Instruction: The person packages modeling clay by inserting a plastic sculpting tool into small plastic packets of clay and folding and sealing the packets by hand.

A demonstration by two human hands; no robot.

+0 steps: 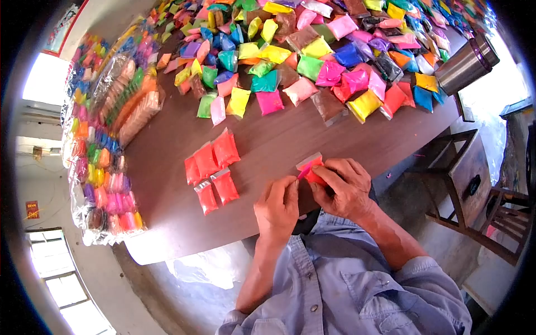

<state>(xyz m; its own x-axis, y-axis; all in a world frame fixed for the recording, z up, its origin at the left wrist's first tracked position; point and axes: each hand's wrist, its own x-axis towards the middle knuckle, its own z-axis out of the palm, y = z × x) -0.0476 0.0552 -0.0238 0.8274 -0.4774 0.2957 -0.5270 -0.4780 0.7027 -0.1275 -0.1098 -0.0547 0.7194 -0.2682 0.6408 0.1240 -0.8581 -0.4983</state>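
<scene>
Both my hands meet above the table's near edge, around a small clear packet with red filling [316, 173]. My right hand [345, 187] pinches this packet between thumb and fingers. My left hand [278, 204] is closed, its fingertips at a small pink piece [304, 170] that lies against the packet's left side. Left of my hands, several flat red packets [225, 148] lie close together on the brown table [268, 139].
A large pile of colourful packets [315, 47] covers the table's far side. Clear bags of coloured packets [134, 106] line the left edge. A metal flask [468, 64] lies tilted at the far right. Wooden stools [472, 178] stand right of the table.
</scene>
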